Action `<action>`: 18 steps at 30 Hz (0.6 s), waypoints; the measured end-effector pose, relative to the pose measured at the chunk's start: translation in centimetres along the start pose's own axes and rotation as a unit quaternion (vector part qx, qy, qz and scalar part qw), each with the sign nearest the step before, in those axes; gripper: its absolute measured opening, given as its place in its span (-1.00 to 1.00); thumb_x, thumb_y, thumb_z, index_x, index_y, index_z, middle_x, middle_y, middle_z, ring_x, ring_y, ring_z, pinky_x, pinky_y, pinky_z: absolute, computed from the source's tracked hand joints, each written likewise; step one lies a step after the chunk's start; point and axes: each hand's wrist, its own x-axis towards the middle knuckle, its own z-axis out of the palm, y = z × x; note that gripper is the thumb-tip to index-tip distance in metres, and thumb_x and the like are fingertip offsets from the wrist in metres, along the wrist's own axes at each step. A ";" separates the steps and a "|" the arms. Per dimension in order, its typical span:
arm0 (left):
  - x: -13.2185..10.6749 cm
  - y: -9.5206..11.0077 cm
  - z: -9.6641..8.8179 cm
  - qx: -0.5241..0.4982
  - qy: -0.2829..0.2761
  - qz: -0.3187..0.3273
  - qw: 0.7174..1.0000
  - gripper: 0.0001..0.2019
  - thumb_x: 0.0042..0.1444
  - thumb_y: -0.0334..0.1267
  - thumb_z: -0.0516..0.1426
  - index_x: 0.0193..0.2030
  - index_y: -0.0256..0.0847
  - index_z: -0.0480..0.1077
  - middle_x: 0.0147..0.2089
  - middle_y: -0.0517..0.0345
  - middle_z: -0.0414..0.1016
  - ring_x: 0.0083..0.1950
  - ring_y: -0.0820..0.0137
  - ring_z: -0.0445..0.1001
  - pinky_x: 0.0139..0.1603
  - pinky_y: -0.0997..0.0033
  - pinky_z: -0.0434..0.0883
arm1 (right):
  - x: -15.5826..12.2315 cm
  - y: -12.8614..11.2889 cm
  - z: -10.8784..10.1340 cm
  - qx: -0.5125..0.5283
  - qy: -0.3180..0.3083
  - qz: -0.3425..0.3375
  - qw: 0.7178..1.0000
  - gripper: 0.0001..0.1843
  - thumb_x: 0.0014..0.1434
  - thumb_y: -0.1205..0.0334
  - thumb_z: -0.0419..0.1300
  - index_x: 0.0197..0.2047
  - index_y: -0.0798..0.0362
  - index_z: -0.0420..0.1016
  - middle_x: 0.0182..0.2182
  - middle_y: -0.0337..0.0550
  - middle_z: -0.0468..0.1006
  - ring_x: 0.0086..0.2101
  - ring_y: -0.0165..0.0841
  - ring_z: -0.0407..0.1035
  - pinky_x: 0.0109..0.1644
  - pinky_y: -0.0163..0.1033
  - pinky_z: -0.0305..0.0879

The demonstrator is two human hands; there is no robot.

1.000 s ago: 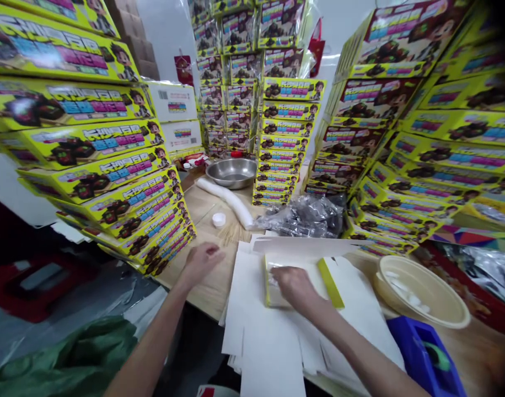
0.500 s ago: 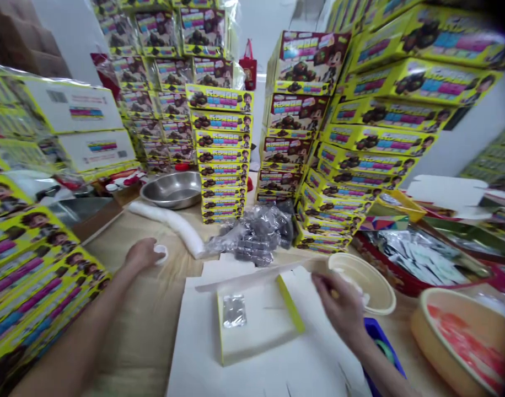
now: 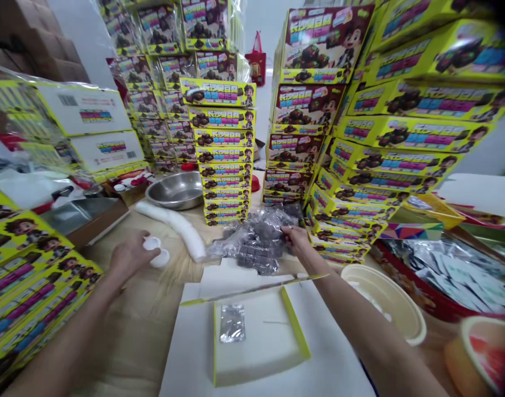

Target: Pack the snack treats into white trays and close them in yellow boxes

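Stretching forward, left hand (image 3: 132, 256) pinching a white cap (image 3: 152, 243), right hand (image 3: 296, 238) gripping a plastic bag (image 3: 256, 248).

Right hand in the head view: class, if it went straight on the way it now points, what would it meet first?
The clear plastic bag of small dark pieces comes first. The right hand points up and left at it, and its fingers seem already at the bag's edge, though depth is hard to judge here.
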 end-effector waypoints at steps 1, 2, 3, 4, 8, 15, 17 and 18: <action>-1.2 0.1 -0.7 -0.004 0.023 0.005 1.000 -0.49 -0.06 -0.07 0.12 0.04 -0.24 0.29 -0.15 0.03 0.49 -0.17 0.28 0.44 -0.21 0.45 0.27 | -0.2 0.0 -0.1 0.012 0.002 -0.012 1.000 -0.67 -0.21 0.24 0.37 -0.58 0.08 0.23 -0.80 -0.44 0.17 -0.77 -0.56 0.06 -0.76 -0.46 -0.14; -2.6 0.3 -1.4 -0.010 0.040 0.010 0.999 -0.50 -0.06 -0.06 0.11 0.03 -0.22 0.30 -0.17 0.06 0.50 -0.19 0.29 0.45 -0.21 0.45 0.29 | -0.5 -0.1 -0.3 0.024 0.000 -0.026 0.999 -0.68 -0.21 0.22 0.36 -0.56 0.08 0.25 -0.77 -0.43 0.21 -0.74 -0.55 0.12 -0.75 -0.47 -0.09; -4.2 0.5 -1.9 -0.034 0.056 0.011 0.998 -0.51 -0.08 -0.05 0.11 0.00 -0.21 0.32 -0.20 0.08 0.50 -0.23 0.30 0.46 -0.23 0.45 0.31 | -0.9 -0.2 -0.8 0.036 -0.005 -0.040 0.999 -0.69 -0.22 0.19 0.36 -0.53 0.08 0.27 -0.74 -0.42 0.26 -0.71 -0.53 0.19 -0.72 -0.47 -0.02; -6.1 0.7 -2.2 -0.069 0.064 0.014 0.995 -0.51 -0.11 -0.04 0.12 -0.02 -0.19 0.33 -0.23 0.11 0.51 -0.26 0.31 0.46 -0.24 0.45 0.34 | -1.5 -0.4 -1.4 0.046 -0.011 -0.051 0.998 -0.68 -0.24 0.17 0.36 -0.50 0.08 0.29 -0.70 -0.40 0.30 -0.67 -0.52 0.24 -0.70 -0.47 0.04; -14.2 2.3 -2.5 -0.244 0.009 0.047 0.969 -0.54 -0.19 -0.01 0.16 -0.11 -0.12 0.35 -0.28 0.19 0.52 -0.29 0.32 0.47 -0.24 0.43 0.42 | -3.4 -1.5 -4.6 0.061 -0.029 -0.069 0.995 -0.64 -0.28 0.15 0.35 -0.39 0.06 0.36 -0.67 -0.43 0.31 -0.67 -0.54 0.20 -0.65 -0.44 0.10; -23.0 7.6 -2.2 -0.321 -0.125 0.141 0.928 -0.61 -0.15 -0.13 0.16 -0.10 -0.05 0.35 -0.14 0.16 0.49 -0.15 0.27 0.44 -0.11 0.36 0.43 | -4.0 -2.9 -8.3 0.005 -0.012 -0.065 0.998 -0.74 -0.16 0.12 0.27 -0.49 0.08 0.31 -0.73 -0.42 0.23 -0.70 -0.54 0.05 -0.67 -0.40 -0.05; -23.7 9.3 -1.5 -0.328 -0.128 0.180 0.918 -0.62 -0.12 -0.19 0.15 -0.08 -0.06 0.34 -0.10 0.16 0.47 -0.11 0.31 0.43 -0.05 0.39 0.40 | -4.3 -2.9 -9.6 -0.018 -0.015 -0.065 0.998 -0.77 -0.20 0.19 0.28 -0.50 0.09 0.32 -0.69 -0.38 0.30 -0.67 -0.53 0.11 -0.65 -0.41 -0.01; -23.8 10.1 -1.0 -0.322 -0.128 0.200 0.916 -0.62 -0.10 -0.22 0.15 -0.07 -0.08 0.34 -0.07 0.15 0.46 -0.07 0.31 0.42 -0.01 0.40 0.38 | -4.6 -2.8 -10.3 -0.032 -0.024 -0.064 0.997 -0.78 -0.22 0.22 0.28 -0.51 0.10 0.33 -0.68 -0.36 0.33 -0.66 -0.52 0.14 -0.64 -0.41 0.02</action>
